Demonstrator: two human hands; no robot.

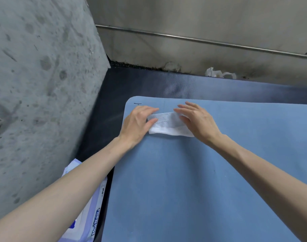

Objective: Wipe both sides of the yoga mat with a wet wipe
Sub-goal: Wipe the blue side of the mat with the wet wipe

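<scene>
A blue yoga mat (193,180) lies flat and fills the lower right of the view, its rounded far-left corner near the top. A white wet wipe (168,125), folded into a strip, lies on the mat close to that corner. My left hand (137,124) rests on the wipe's left end, thumb and fingers pinching its edge. My right hand (196,120) presses flat on the wipe's right end with fingers spread.
A dark floor mat (149,82) lies under and beyond the blue one. A concrete pillar (40,84) rises on the left. A wet-wipe pack (86,215) sits beside the mat under my left forearm. Crumpled white wipes (219,73) lie by the metal wall.
</scene>
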